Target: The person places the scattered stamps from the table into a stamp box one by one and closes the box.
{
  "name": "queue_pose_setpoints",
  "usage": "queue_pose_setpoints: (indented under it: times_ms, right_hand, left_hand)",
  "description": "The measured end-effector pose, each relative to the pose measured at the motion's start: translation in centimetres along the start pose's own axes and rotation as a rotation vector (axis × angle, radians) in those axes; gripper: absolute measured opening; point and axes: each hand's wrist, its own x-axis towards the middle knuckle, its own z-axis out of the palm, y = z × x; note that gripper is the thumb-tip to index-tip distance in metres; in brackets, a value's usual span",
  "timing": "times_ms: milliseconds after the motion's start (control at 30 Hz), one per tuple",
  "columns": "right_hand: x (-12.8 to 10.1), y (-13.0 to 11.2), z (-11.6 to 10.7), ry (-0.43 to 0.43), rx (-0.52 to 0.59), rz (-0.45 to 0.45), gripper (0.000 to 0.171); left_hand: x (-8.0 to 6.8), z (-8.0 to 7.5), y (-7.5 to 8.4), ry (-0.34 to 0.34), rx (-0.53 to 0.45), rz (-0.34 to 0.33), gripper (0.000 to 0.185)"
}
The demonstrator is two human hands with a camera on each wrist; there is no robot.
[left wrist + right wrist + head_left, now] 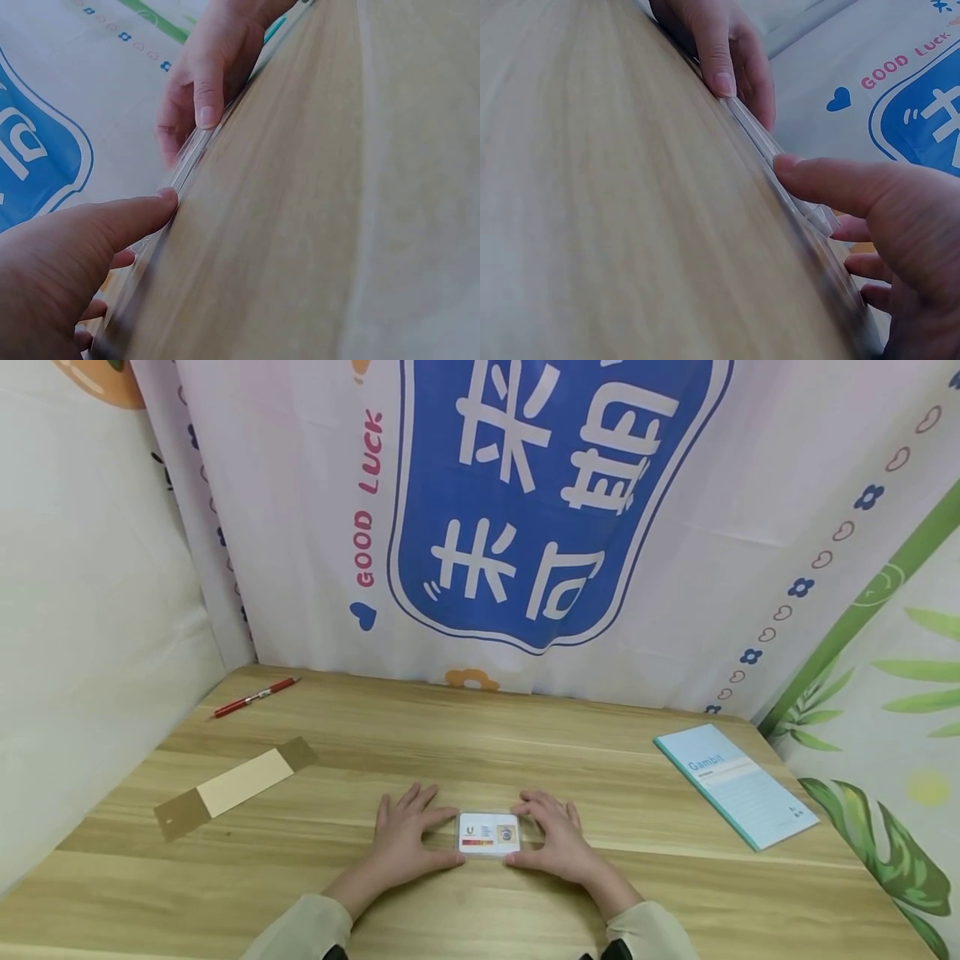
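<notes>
A white printed card in a clear plastic holder (488, 834) lies flat at the front middle of the table, long side running left to right. My left hand (406, 841) grips its left end, thumb at the near corner and index finger at the far one. At the other end my right hand (554, 838) holds the right corners the same way. From the left wrist view, the holder's clear edge (187, 166) shows between both thumbs, low against the wood. The right wrist view shows that clear rim (754, 133) too; the card's print is not visible there.
Left on the wooden table (480, 735) lie a red pen (255, 697) and a brown-and-cream strip (243, 783). A light blue notebook (735, 787) marked "Gambit" sits at the right. A printed curtain (300, 527) hangs along the back edge, with more cloth at both sides.
</notes>
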Motion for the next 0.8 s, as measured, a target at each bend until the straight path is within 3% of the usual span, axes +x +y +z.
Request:
queue_pose_setpoints:
  times_ms: [333,800]
  right_hand:
    - [-0.25,-0.18,-0.50,-0.033,0.037,0.025,0.057]
    - [0.03,-0.51,-0.25,-0.041,-0.067,-0.008,0.059]
  left_hand:
    - [0.07,0.22,0.27,0.009,0.006,0.000,0.060]
    - [-0.11,-0.24,0.42,0.008,-0.008,-0.018,0.055]
